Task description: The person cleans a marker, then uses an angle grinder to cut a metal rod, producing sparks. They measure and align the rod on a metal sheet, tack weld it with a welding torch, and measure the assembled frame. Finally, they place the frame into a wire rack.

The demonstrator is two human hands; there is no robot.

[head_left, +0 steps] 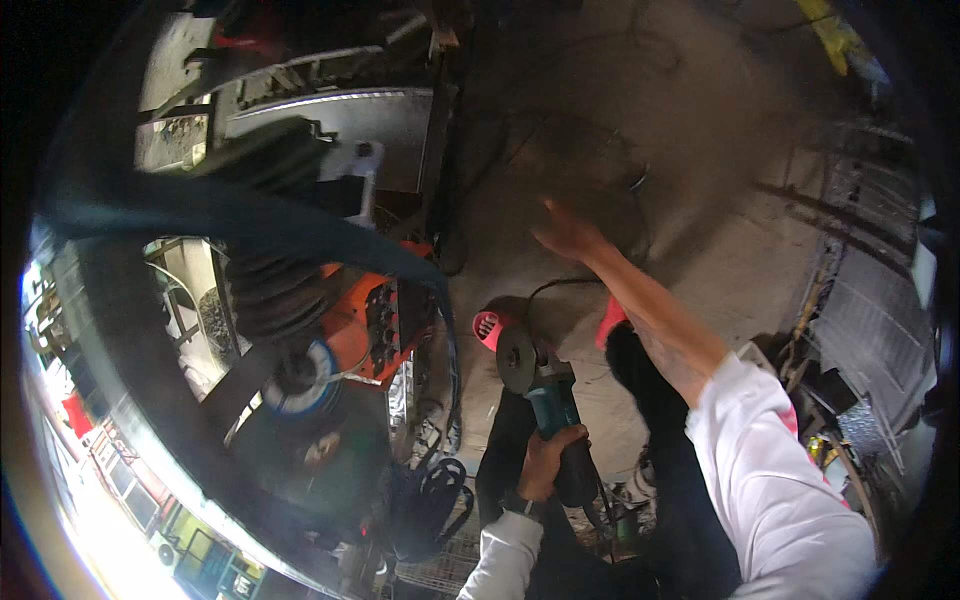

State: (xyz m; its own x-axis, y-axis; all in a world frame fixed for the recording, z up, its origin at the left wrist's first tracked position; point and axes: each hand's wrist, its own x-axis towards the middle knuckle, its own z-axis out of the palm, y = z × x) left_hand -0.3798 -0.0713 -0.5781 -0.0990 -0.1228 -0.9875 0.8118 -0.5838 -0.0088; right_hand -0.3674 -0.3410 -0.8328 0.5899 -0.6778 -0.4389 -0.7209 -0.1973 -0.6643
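Observation:
My left hand [552, 462] is wrapped round the body of a teal and black angle grinder [552, 402], low in front of me. A round grey disc [512, 372] is fitted at the grinder's far end, and its face is turned partly up. Farther out, my right hand [570, 236] reaches over the dusty floor with at least one finger stretched out. It holds nothing that I can see, though its fingers are partly dim and blurred.
To the left stand an orange machine [362, 322] and a dark ribbed part [275, 270]. A dark blue strap [250, 222] crosses before them. Dark cables lie on the brown floor [720, 170]. Grey sheet panels [875, 330] and metal bars are at the right. My pink shoes [488, 328] are below.

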